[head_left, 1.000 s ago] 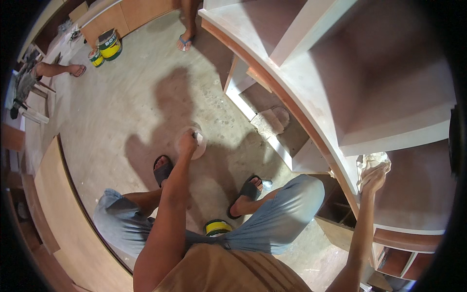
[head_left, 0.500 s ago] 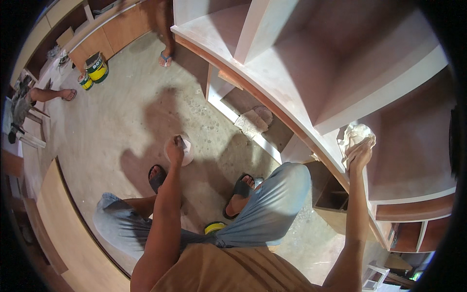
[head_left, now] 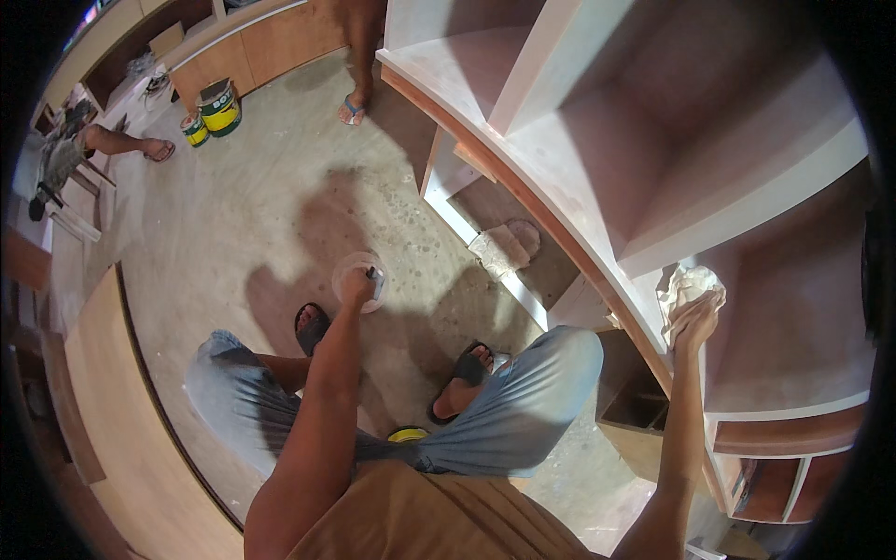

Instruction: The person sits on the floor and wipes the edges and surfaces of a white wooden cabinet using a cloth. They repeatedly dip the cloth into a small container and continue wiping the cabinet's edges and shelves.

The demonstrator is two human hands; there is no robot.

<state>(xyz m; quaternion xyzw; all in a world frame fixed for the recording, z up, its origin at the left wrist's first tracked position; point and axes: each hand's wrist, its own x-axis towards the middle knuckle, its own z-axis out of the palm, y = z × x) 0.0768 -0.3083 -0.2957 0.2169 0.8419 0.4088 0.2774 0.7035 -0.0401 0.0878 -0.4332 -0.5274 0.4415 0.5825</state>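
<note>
I saw two labelled paint cans on the floor, far up and left of my left hand (head_left: 356, 285). Larger can (head_left: 221, 108): round, yellow and green label, lid up. Smaller can (head_left: 195, 129) stood just beside it on its left, same yellow-green colours. A round yellow-lidded tin (head_left: 408, 435) sat below that hand, between my legs.

Crumpled off-white cloth rag (head_left: 688, 285): bunched into a loose wad, pressed against the pale front edge of the wooden shelf unit, at the junction below a slanted divider; lower part covered by the gripping right hand. Small round clear plastic container (head_left: 360, 280): shallow, translucent, held out over the concrete floor, roughly level; contents not discernible; near rim partly hidden by the left hand.
</note>
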